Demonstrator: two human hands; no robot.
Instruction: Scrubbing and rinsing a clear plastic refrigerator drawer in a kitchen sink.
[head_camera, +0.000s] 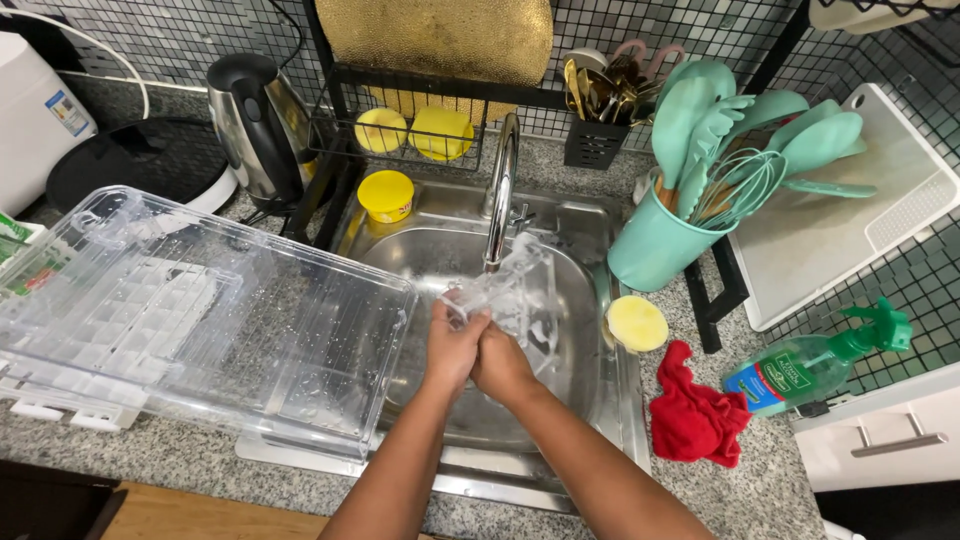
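Head cam, looking down at steel sink (585, 385) set in granite counter. Both hands meet over basin, just under faucet (499, 190). Left hand (452, 345) & right hand (502, 365) press against each other, fingers of both curled closed round a small clear plastic piece (515, 290), which sticks up & to the right from the grip, w/ water running over it. Can't tell exactly what kind of piece it is.

Left of sink: big clear plastic tray (190, 315) lies tilted, its right end overhanging basin edge, wet. Behind it, a steel kettle (255, 125).

Back rim of sink: yellow lidded tub (386, 195). Right rim: round yellow sponge (637, 322), just beside it a red cloth (695, 415) on counter, then a green spray bottle (815, 360) lying on its side. Teal holder w/ teal utensils (690, 190) stands near faucet's right; white cutting board (850, 215) beyond it.
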